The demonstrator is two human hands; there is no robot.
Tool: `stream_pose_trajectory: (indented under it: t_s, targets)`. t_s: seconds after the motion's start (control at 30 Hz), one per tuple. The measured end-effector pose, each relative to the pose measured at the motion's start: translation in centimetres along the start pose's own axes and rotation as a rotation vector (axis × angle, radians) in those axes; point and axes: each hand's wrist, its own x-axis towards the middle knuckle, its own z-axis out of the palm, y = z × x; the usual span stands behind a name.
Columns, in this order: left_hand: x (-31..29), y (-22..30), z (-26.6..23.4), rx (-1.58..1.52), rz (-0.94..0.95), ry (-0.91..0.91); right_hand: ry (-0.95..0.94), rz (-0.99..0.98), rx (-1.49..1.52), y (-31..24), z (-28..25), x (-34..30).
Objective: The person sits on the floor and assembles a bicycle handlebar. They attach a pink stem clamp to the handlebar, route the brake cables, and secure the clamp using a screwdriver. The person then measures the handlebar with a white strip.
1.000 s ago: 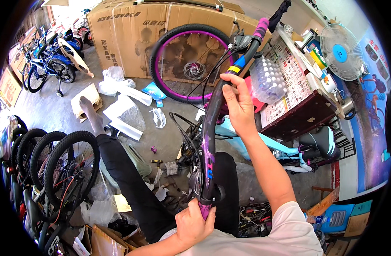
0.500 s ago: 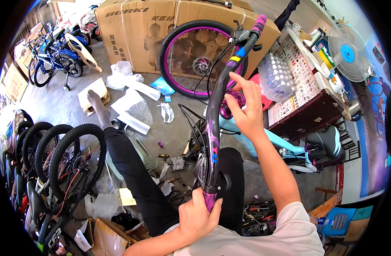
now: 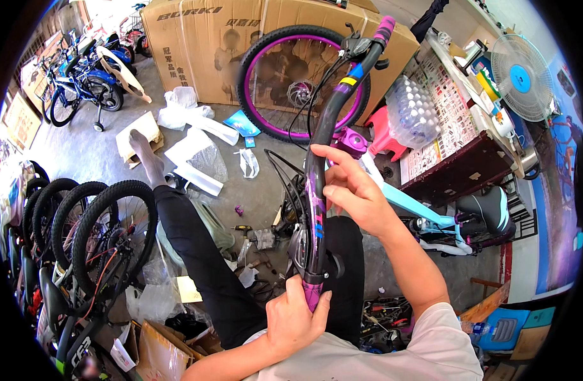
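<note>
A dark bicycle handlebar (image 3: 329, 115) with purple and blue patterning runs lengthwise in front of me. My left hand (image 3: 296, 319) is wrapped round the purple grip (image 3: 312, 296) at its near end. Beside the middle of the bar is my right hand (image 3: 353, 193), fingers spread and the index fingertip at the bar; whether it presses on it I cannot tell. A purple stem (image 3: 352, 142) sits right of the bar, on a light blue bicycle frame (image 3: 409, 200). Black cables (image 3: 285, 171) loop along the bar's left side. Beyond stands a front wheel (image 3: 244, 95) with a purple rim.
A large cardboard box (image 3: 196, 60) stands behind the wheel. Several bicycles with black tyres (image 3: 81, 247) crowd the left. White packing wrap (image 3: 199, 152) litters the floor. On the right are a red stool (image 3: 383, 133), bottled water (image 3: 413, 114), a cabinet (image 3: 450, 162) and a fan (image 3: 521, 77).
My right hand has moved down the handlebar toward me, from near the yellow band to the middle. The stem has come into view, turned. My left hand keeps its hold.
</note>
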Motion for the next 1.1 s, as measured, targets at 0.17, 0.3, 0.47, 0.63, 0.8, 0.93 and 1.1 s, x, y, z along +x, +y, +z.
stream_pose_trajectory:
  t_s: [0.17, 0.3, 0.47, 0.63, 0.8, 0.93, 1.1]
  targets:
    - [0.0, -0.2, 0.3, 0.017, 0.013, 0.014, -0.094, 0.084, 0.207, 0.3, 0.9, -0.7]
    - [-0.1, -0.2, 0.3, 0.017, 0.026, 0.024, -0.062, 0.090, 0.271, 0.1, 1.3, -0.4]
    - [-0.1, -0.2, 0.4, 0.030, 0.031, 0.036, -0.050, 0.094, 0.254, -0.1, 1.4, -0.4]
    - [-0.1, -0.1, 0.5, 0.028, 0.041, 0.046, -0.049, 0.114, 0.240, -0.1, 1.7, -0.4]
    - [-0.1, -0.2, 0.5, 0.040, 0.038, 0.040, 0.035, 0.055, 0.224, 0.2, 2.6, -0.1]
    - [-0.1, -0.1, 0.4, 0.044, 0.045, 0.037, 0.029, 0.035, 0.141, 0.8, 1.7, 0.1]
    - [0.0, -0.4, 0.5, 0.057, 0.055, 0.036, 0.019, 0.011, 0.184, 0.5, 1.5, -0.2]
